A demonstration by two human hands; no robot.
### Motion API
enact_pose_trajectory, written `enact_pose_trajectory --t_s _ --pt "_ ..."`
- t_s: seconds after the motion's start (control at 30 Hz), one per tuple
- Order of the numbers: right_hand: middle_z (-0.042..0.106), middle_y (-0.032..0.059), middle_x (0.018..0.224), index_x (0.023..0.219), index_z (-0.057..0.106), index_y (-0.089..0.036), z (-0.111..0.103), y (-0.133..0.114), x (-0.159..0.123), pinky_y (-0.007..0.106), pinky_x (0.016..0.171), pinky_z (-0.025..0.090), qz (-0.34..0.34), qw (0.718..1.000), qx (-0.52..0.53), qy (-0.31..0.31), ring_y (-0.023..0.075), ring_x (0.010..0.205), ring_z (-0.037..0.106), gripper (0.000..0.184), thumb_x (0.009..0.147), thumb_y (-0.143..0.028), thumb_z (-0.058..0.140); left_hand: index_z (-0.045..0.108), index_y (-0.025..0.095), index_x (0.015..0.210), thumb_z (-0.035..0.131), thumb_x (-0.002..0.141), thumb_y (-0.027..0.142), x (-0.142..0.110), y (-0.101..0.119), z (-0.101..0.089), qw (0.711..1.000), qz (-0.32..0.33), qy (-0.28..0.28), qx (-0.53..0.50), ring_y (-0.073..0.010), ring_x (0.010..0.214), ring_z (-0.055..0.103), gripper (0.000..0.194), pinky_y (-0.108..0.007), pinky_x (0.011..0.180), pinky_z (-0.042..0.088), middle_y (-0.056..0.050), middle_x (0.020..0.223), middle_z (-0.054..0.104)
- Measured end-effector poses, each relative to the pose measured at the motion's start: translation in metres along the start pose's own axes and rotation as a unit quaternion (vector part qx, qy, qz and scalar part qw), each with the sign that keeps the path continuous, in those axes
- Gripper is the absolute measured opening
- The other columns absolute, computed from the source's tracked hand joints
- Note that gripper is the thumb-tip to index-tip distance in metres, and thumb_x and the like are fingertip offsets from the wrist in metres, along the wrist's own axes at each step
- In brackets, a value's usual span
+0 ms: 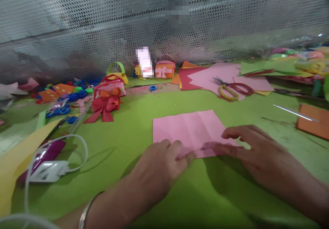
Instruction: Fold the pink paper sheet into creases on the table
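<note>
A sheet of pink paper with several crease lines lies on the green tabletop in front of me. Its near edge is turned up in a narrow fold. At that edge, my left hand is closed, pinching the paper between thumb and bent fingers. My right hand reaches in from the right with fingers apart. One of its digits lies along the fold, slightly blurred, while another curves over the sheet's right side. The hand hides the paper's near right corner.
Scissors lie on coloured sheets at the back. A red paper bow, small paper bags and blue-handled scissors are beyond. A white charger with its cable sits left. An orange piece lies right, before a perforated metal panel.
</note>
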State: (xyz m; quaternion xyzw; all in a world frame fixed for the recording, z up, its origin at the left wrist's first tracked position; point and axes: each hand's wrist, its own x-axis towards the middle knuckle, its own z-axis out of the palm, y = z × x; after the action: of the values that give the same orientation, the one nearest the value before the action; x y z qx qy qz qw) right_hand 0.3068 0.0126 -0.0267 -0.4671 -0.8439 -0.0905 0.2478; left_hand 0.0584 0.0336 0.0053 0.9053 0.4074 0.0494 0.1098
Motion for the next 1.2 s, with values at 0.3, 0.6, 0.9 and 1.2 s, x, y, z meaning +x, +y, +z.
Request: enact_pose_trajectory --t_s 0.3,0.6,0.9,1.2 --pt "0.061 0.0008 0.074 0.078 0.061 -0.020 0.004 -0.020 0.011 0.030 0.061 0.046 -0.037 0.997 0.013 -0.071 0.0157 0.067 0.060 0.030 0.097 -0.022 0.038 0.045 0.021 0.136 0.043 0.093 0.013 -0.003 -0.006 0.000 0.972 0.145 -0.009 0.186 -0.0163 0.063 0.042 0.044 -0.025 0.048 0.034 -0.002 0.077 0.048" --pt "0.065 0.0020 0.076 0.078 0.064 -0.021 0.001 -0.028 0.010 0.027 0.059 0.050 0.021 0.993 0.070 -0.095 0.0149 0.066 0.063 0.039 0.099 -0.024 0.031 0.040 0.025 0.142 0.057 0.089 0.026 -0.003 -0.005 -0.004 0.972 0.153 -0.041 0.173 -0.0170 0.066 0.045 0.056 -0.026 0.051 0.038 -0.004 0.086 0.052" --pt "0.066 0.0080 0.084 0.093 0.070 -0.017 -0.006 -0.025 -0.002 0.041 0.068 0.053 -0.086 0.992 -0.077 -0.049 0.0234 0.076 0.062 0.045 0.095 -0.012 0.025 0.050 0.029 0.135 0.054 0.079 0.063 -0.001 -0.008 0.001 0.979 0.125 -0.027 0.157 -0.0186 0.074 0.046 0.066 -0.030 0.060 0.044 -0.007 0.094 0.056" --pt "0.067 0.0107 0.100 0.095 0.068 -0.022 -0.026 0.022 -0.053 0.050 0.082 0.047 -0.025 0.980 -0.180 -0.082 0.0326 0.097 0.060 0.036 0.084 -0.012 0.036 0.049 0.032 0.137 0.051 0.081 0.063 -0.001 -0.014 0.003 0.983 0.133 -0.033 0.121 -0.0195 0.075 0.045 0.064 -0.031 0.061 0.044 -0.007 0.095 0.055"
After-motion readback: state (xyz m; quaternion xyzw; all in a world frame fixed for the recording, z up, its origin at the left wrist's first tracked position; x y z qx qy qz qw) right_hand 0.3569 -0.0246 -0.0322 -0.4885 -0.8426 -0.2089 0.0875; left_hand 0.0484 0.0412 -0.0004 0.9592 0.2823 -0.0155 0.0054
